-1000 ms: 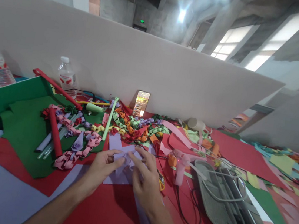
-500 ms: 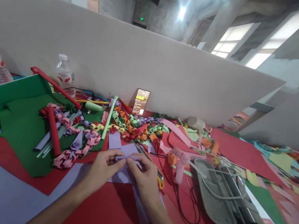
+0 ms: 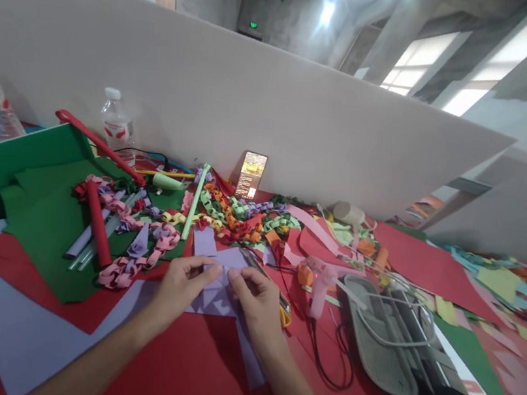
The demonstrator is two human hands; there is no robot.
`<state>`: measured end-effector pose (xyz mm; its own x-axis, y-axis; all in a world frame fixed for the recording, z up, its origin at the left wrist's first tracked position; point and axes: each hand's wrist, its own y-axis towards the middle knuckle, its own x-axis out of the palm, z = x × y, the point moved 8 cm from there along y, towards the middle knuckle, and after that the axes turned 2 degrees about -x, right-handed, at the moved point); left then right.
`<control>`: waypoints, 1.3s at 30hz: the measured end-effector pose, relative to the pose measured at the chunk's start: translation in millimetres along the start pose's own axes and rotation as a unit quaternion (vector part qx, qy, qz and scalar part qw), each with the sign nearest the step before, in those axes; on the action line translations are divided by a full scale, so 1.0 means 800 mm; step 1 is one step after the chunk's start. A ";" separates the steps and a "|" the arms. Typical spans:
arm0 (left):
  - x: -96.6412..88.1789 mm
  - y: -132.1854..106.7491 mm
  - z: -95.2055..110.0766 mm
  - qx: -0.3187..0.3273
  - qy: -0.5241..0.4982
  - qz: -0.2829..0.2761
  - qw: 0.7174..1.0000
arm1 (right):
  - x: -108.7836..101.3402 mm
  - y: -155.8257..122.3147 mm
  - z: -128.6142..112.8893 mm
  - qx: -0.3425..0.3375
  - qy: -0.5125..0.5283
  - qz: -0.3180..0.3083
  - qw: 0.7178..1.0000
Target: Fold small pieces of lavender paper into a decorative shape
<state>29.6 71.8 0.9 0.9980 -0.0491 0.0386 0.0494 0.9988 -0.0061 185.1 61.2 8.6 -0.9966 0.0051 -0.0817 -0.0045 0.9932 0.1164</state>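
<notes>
My left hand (image 3: 179, 286) and my right hand (image 3: 255, 300) meet at the middle of the table, fingertips pinched together on a small piece of lilac paper (image 3: 229, 262). The paper lies partly folded on the red sheet (image 3: 188, 371) and runs under both hands. Just right of my right hand lie scissors with yellow handles (image 3: 283, 314), touching neither hand. Behind the paper sprawls a heap of coloured paper chains (image 3: 235, 216).
A pink glue gun (image 3: 322, 284) and a grey slipper with cables (image 3: 378, 337) lie to the right. Green sheets (image 3: 48, 228), rolled red tube (image 3: 97, 222) and pink chain (image 3: 134, 264) sit left. A phone (image 3: 252, 174) and water bottles (image 3: 115, 122) stand against the partition.
Both hands closed in on the lilac paper from spread fingers to a pinch at its middle. The view shifted slightly; nothing else on the table moved.
</notes>
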 end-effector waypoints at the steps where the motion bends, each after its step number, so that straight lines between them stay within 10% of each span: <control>1: 0.000 0.000 -0.003 -0.006 -0.010 -0.002 1.000 | 0.000 0.000 -0.001 -0.002 -0.001 0.001 1.000; 39: 0.003 0.000 0.000 -0.025 -0.021 -0.035 0.999 | 0.007 0.002 -0.009 -0.013 -0.026 -0.033 0.999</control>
<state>31.8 71.6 0.8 0.9896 -0.1174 0.0828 0.1219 0.9912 -0.0523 179.0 62.0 15.8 -0.9883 -0.0542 -0.1422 -0.0736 0.9881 0.1349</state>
